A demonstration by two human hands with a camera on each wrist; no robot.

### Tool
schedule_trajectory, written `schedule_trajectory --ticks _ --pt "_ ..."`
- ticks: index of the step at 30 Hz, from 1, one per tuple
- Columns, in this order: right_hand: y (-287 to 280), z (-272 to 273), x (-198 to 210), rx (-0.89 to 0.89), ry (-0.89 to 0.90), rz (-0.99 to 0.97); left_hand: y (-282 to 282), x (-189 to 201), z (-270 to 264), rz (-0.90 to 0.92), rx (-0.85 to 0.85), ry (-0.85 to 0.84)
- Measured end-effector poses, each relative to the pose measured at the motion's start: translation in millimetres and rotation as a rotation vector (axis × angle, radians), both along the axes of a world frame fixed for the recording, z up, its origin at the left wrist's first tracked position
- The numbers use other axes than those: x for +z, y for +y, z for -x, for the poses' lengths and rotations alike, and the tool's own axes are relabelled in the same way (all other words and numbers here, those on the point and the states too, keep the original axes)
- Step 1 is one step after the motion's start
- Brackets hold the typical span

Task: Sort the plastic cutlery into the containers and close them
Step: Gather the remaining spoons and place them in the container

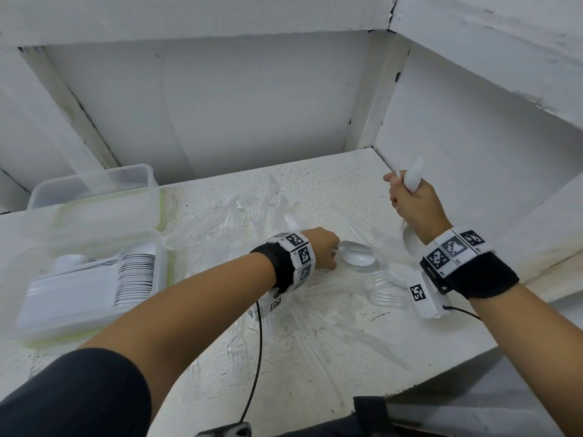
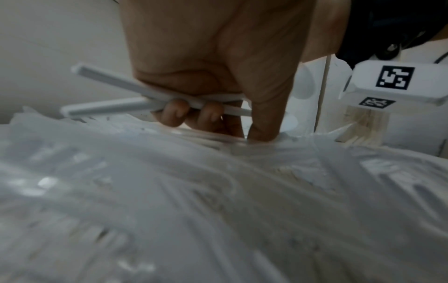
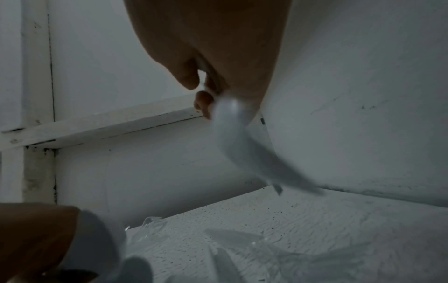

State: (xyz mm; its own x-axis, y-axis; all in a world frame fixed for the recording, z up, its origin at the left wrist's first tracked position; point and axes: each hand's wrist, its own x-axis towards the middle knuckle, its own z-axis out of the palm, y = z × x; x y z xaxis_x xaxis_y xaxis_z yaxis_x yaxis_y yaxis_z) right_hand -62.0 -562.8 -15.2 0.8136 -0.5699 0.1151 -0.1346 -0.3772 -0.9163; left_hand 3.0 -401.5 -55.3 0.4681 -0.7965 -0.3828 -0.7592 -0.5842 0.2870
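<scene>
My left hand [image 1: 326,250] is low over the table [image 1: 331,184], fingers curled round the handles of two white spoons [image 2: 114,92]; their bowls [image 1: 359,257] stick out to the right. Its thumb presses down into the clear cutlery. My right hand [image 1: 410,200] is raised near the right wall, gripping a white spoon [image 1: 414,176] that points upward and looks blurred in the right wrist view [image 3: 232,134]. A clear container [image 1: 19,279] at the left holds a neat row of stacked white spoons [image 1: 132,279]. Several clear forks [image 1: 383,294] lie scattered across the table.
A second clear container [image 1: 94,181] stands behind the first, against the back wall. White walls close in the table at the back and right. The table's front edge runs just under my right forearm. A cable hangs from my left wrist band.
</scene>
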Motion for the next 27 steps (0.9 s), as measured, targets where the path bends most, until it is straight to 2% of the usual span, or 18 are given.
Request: schedule_trajectory --ticks 4,9,12,15,18,21,27 --pt "-3 5 0 0.018 0.061 0.091 6 3 -8 0.169 0.072 0.01" --pt "1 9 -2 0.018 0.09 -0.036 15 11 -16 0.343 0.174 0.11" --pt "1 9 -7 0.041 0.147 -0.015 18 18 -23 0.519 0.306 0.188" --pt "-2 9 -15 0.098 0.266 0.182 21 29 -31 0.712 0.489 0.275" --pt "1 9 -25 0.246 0.562 0.446 27 37 -41 0.864 0.626 0.342" --pt "6 11 -35 0.371 0.8 0.623 36 41 -48 0.887 0.715 0.44" --pt "12 9 -35 0.343 0.929 0.763 58 35 -50 0.711 0.675 0.463"
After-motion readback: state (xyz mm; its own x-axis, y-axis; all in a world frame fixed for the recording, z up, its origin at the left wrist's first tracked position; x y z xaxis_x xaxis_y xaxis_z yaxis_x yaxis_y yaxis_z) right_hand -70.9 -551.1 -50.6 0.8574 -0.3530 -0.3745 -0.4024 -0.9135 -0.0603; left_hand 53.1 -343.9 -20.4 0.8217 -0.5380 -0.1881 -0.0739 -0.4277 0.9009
